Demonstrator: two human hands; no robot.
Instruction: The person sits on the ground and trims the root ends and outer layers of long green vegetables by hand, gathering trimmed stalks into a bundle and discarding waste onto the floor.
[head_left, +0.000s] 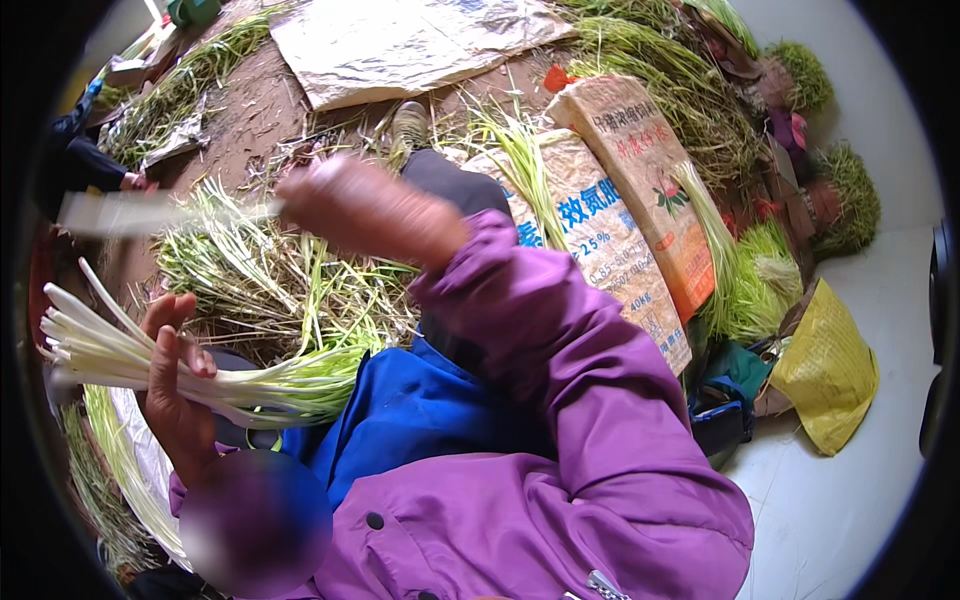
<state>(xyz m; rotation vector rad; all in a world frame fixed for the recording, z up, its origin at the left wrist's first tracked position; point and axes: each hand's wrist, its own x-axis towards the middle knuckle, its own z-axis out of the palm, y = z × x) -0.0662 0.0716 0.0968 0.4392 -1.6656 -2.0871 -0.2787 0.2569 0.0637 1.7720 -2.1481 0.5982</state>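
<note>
My left hand (176, 375) holds a bundle of long green stalks with white lower ends (255, 390), the white ends pointing left. Above it, my right hand (367, 206) is blurred and closed around one end of a pale, flat, blade-like object (165, 214), which stretches left and is too blurred to name exactly. The blade-like object and the bundle are apart. A heap of loose green stalks and trimmings (262, 285) lies on the ground beyond the bundle. The leafy ends of the bundle rest over a blue apron (420, 405) on my lap.
Printed woven sacks (622, 247) lie right of my knee, with stalks (536, 180) across one. A whitish sheet (412, 45) covers ground ahead. Greens (667, 90) are piled upper right; a yellow sack (829, 367) lies right. Another person's dark-clothed leg (94, 161) shows at left.
</note>
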